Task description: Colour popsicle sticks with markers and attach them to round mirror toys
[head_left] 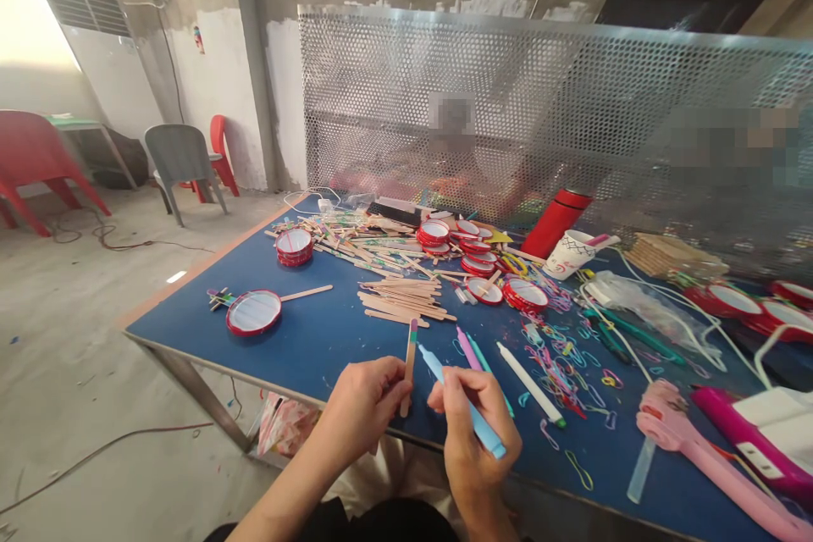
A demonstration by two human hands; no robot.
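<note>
My left hand (370, 398) pinches a wooden craft stick (410, 371) near its lower end and holds it upright over the table's front edge. Purple and green bands colour the stick's top. In my right hand (479, 423) is a light blue marker (473, 406), gripped like a pen, its tip close beside the stick just below the green band; whether they touch I cannot tell. Just beyond lie a purple marker (468, 349), a teal marker (483, 354) and a white marker (530, 384). A pile of plain craft sticks (400, 298) lies behind the held one.
Small red-rimmed drums (254, 312) are spread over the blue table (318, 347). Coloured rubber bands (559, 364) lie at right, near a pink glue gun (705, 449) and a power strip (755, 449). A red flask (557, 222) and a paper cup (570, 254) stand before a perforated metal screen (394, 85).
</note>
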